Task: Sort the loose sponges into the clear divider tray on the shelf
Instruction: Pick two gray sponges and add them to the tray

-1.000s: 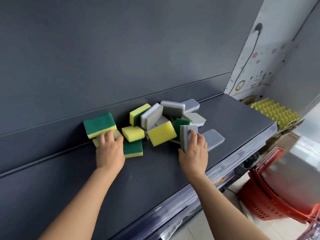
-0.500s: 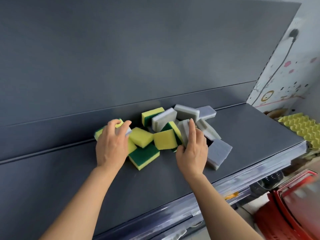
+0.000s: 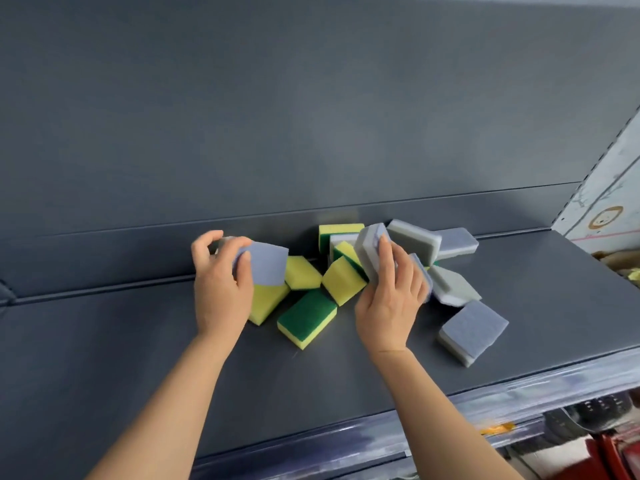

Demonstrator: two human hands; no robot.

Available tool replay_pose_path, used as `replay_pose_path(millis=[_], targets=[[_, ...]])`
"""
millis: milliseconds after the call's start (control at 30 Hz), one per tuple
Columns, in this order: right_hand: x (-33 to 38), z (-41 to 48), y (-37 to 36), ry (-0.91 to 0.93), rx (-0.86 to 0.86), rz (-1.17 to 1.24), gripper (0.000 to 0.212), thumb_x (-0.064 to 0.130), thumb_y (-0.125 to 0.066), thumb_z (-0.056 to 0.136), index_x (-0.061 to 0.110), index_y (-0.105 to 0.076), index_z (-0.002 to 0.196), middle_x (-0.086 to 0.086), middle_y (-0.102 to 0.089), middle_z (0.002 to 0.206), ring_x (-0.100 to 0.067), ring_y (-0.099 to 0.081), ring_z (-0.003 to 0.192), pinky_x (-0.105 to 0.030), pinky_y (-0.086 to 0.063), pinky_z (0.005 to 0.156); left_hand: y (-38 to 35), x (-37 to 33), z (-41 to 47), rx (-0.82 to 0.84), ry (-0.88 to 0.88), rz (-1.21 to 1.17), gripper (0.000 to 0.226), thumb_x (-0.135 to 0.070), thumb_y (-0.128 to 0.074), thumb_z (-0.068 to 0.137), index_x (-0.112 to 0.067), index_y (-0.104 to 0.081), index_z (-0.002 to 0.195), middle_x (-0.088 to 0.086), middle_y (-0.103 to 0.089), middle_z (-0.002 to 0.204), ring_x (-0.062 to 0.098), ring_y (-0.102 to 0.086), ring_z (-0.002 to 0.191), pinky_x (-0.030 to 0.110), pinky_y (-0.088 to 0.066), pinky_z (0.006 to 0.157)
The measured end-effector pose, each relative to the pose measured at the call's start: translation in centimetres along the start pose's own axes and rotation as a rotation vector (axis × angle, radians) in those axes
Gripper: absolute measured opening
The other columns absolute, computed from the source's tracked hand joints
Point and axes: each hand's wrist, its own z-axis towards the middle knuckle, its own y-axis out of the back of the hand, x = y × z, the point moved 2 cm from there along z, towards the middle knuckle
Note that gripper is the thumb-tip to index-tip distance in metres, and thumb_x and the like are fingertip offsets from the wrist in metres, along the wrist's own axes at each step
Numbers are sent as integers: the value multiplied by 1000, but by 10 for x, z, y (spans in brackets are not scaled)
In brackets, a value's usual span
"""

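Note:
Several loose sponges lie in a heap on the dark grey shelf [image 3: 138,358], against its back wall. My left hand [image 3: 221,289] holds a grey-blue sponge [image 3: 265,263] lifted above a yellow sponge [image 3: 266,303]. My right hand [image 3: 391,299] grips another grey sponge [image 3: 370,251] held upright, with a second grey one [image 3: 424,278] behind its fingers. A green-topped yellow sponge [image 3: 306,318] lies between my hands. More grey sponges [image 3: 472,330] sit to the right. No clear divider tray shows in this view.
The shelf's front edge has a clear plastic price strip [image 3: 519,400]. Below it at the right, part of a red basket [image 3: 613,455] shows. A printed white panel [image 3: 606,209] stands at the shelf's right end.
My left hand has lifted a grey-blue sponge out of the left of the heap. My right hand has closed round an upright grey sponge and raised it. The camera has moved closer and leftward.

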Motion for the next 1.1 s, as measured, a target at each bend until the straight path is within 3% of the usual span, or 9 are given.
replay_pose_path(millis=[100,267,367,467,667,733,900,1000,1100], targets=[[6,1,-5,-29,16,39,79,-11,-59,66,14,-40,138,-12,-56,124,-28,-46,109,-36,-30,96,4,5,2,36,67,-63,33,-7,-66,83,-18,-62,114,4,-36,134,-21,-38,102,-5,-29,79],[9,-2,-12,-66,169,17,82,-5,-62,63,9,-41,141,-9,-60,112,-34,-54,98,-42,-40,83,3,7,-3,191,70,-38,69,-2,-73,74,-22,-46,134,1,-25,141,-1,-34,115,1,-34,83],[8,-3,-14,-102,227,79,80,4,-63,67,12,-39,142,-6,-59,105,-30,-52,96,-39,-36,83,2,8,-4,203,130,-17,63,-6,-69,79,-25,-46,133,-3,-33,132,9,-38,120,14,-34,82],[7,0,-13,-178,244,202,77,8,-62,73,16,-34,144,-3,-57,104,-26,-50,97,-32,-33,85,3,7,-5,179,174,-37,52,-22,-74,78,-28,-51,125,-9,-40,116,8,-45,105,22,-40,80],[12,12,-7,-301,315,607,88,7,-56,77,37,-13,148,9,-41,110,16,-39,95,-5,-37,69,7,4,-6,98,320,-131,30,-43,-74,74,-34,-53,95,-8,-42,105,6,-51,92,33,-48,80],[18,16,-4,-307,351,701,88,9,-55,75,39,-16,147,8,-43,112,12,-42,97,-7,-39,75,11,3,-5,57,327,-148,31,-43,-73,75,-27,-52,92,-8,-41,105,15,-52,94,36,-49,77],[45,19,-4,-378,468,910,78,15,-57,73,43,-30,140,0,-50,122,-24,-53,108,-48,-51,87,33,9,-7,26,329,-159,25,-41,-73,77,-33,-50,85,-18,-58,83,-1,-53,78,19,-38,60],[67,11,-8,-362,501,966,69,16,-67,82,40,-34,138,0,-52,126,-18,-54,110,-39,-50,91,53,20,-13,27,398,-214,34,-35,-75,76,-37,-48,97,-24,-57,94,-5,-56,87,17,-42,65],[94,-3,-15,-328,536,1000,56,24,-67,87,37,-40,134,2,-57,110,-8,-56,92,-18,-47,78,83,33,-21,30,488,-260,35,-37,-72,71,-40,-46,94,-19,-57,97,3,-58,87,26,-46,70]])
